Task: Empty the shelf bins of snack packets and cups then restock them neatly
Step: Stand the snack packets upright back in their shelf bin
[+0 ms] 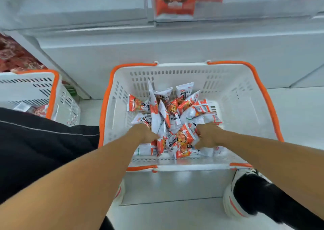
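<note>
Both hands [146, 133] [207, 137] dig into packets [172, 117], mid-frame basket [245, 93].
Fingers buried, grip unclear; gather a flat, aligned stack before lifting.

From my feed I can make out very little writing. The snack packets [172, 117] heaped in the white basket [236, 93] carry bold black Chinese characters, and on the upright packet [184, 91] toward the basket's far wall I read only "小", the rest being too blurred. Several packets show barcode patches [199, 109] whose digits are too small to read. The orange packet [174, 1] on the shelf above the basket bears print I cannot decipher.
</note>
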Action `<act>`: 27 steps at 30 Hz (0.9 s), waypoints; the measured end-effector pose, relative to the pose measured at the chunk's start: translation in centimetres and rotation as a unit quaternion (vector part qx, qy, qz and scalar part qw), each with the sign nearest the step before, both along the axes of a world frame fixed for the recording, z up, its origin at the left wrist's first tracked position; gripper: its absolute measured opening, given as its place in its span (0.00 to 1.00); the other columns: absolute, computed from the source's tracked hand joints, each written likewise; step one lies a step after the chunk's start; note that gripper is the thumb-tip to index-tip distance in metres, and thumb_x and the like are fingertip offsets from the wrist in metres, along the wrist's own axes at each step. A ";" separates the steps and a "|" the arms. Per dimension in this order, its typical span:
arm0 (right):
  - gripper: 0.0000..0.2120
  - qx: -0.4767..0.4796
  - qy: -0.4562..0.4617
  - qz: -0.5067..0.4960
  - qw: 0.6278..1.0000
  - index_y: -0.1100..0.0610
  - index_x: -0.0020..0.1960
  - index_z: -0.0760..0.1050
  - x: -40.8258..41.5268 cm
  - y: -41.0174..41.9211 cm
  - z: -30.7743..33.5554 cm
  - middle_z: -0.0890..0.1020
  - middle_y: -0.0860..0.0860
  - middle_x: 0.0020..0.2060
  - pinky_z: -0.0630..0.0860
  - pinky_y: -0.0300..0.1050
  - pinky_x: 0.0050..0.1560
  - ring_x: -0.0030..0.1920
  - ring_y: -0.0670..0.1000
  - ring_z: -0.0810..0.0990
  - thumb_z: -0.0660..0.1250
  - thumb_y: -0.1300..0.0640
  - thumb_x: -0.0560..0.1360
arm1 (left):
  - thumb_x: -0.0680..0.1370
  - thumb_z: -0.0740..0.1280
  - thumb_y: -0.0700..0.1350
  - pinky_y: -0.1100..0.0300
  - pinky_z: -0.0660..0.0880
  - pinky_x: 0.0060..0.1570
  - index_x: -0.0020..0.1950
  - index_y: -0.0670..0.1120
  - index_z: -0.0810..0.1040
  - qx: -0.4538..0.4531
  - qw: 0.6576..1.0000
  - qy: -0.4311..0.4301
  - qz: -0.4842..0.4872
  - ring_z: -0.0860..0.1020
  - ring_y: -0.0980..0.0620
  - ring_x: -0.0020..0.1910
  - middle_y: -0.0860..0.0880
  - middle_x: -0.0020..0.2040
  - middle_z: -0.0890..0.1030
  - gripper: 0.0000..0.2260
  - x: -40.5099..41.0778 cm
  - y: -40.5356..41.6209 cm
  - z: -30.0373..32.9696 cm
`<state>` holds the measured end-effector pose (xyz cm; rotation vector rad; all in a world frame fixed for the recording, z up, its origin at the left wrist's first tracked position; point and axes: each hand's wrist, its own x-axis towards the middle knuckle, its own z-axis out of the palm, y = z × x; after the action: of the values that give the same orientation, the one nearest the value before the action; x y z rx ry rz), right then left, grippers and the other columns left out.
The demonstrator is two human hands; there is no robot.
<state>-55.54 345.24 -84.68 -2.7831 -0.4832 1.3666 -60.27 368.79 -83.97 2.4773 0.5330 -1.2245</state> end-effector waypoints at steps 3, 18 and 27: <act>0.18 0.012 -0.034 -0.006 0.999 0.57 0.53 0.73 -0.7 0.6 -1.6 0.80 0.54 0.51 0.71 0.42 0.41 0.47 0.54 0.76 0.76 0.50 0.70 | 0.76 0.66 0.65 0.57 0.72 0.50 0.66 0.37 0.73 -0.020 0.996 -0.022 0.080 0.77 0.43 0.61 0.42 0.64 0.77 0.34 -0.2 -1.2 -2.7; 0.09 0.135 0.204 -0.248 0.937 0.59 0.55 0.74 4.7 -0.1 4.7 0.75 0.51 0.45 0.82 0.49 0.40 0.42 0.51 0.78 0.70 0.57 0.78 | 0.80 0.65 0.42 0.50 0.83 0.47 0.47 0.39 0.76 -0.218 0.931 0.011 0.291 0.84 0.44 0.41 0.40 0.41 0.83 0.07 0.2 -3.2 -1.6; 0.14 0.203 -0.109 0.120 0.966 0.47 0.51 0.82 7.1 -0.6 26.4 0.83 0.45 0.39 0.74 0.36 0.38 0.38 0.46 0.80 0.79 0.60 0.69 | 0.84 0.58 0.38 0.47 0.83 0.44 0.63 0.44 0.75 -0.414 0.890 -0.047 0.185 0.84 0.44 0.52 0.41 0.58 0.83 0.10 4.9 -1.7 19.0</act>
<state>-48.47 344.62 -58.31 -2.5973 -1.0085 0.8582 -55.41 367.06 -64.93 1.6074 0.3308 -0.9031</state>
